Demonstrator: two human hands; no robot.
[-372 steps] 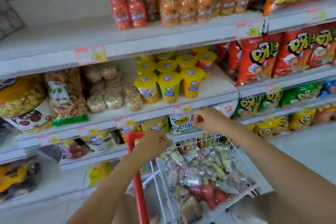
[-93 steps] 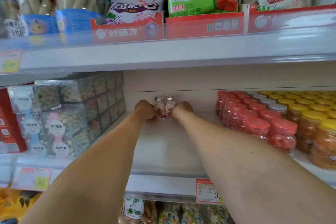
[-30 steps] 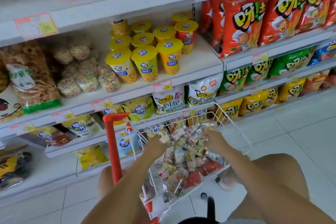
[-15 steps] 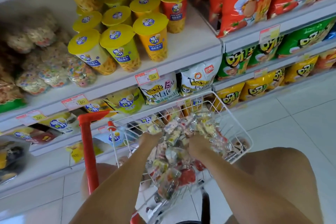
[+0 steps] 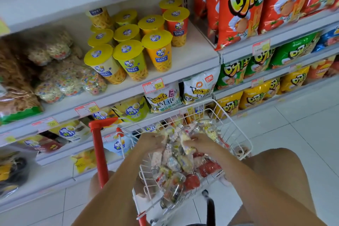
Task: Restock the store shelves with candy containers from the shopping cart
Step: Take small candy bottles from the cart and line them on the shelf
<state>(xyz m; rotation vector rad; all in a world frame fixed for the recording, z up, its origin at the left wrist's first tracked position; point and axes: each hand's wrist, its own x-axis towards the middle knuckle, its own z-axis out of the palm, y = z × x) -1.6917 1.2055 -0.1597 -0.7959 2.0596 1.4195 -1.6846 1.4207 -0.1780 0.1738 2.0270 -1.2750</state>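
A white wire shopping cart basket (image 5: 237, 131) with a red handle post (image 5: 97, 150) stands in front of me, against the low shelves. It holds a heap of small clear candy bottles (image 5: 177, 166) with silver caps, plus some red-lidded ones (image 5: 208, 169). Both my hands are down in the heap. My left hand (image 5: 151, 143) curls its fingers round a bottle at the pile's left. My right hand (image 5: 202, 146) grips a bottle of pale yellow candy at the middle. The fingertips are partly buried among the bottles.
Yellow-lidded snack cups (image 5: 128, 55) stand on the shelf above the cart, with bagged cereal rings (image 5: 64, 79) to their left. Red, green and yellow chip bags (image 5: 240, 7) fill the shelves on the right. White tiled floor (image 5: 302, 130) lies to the right.
About three seconds ago both hands stood two bottles at the back of a higher shelf. Since then they have come down into the cart, and over the last second their fingers have dug into the bottle heap.
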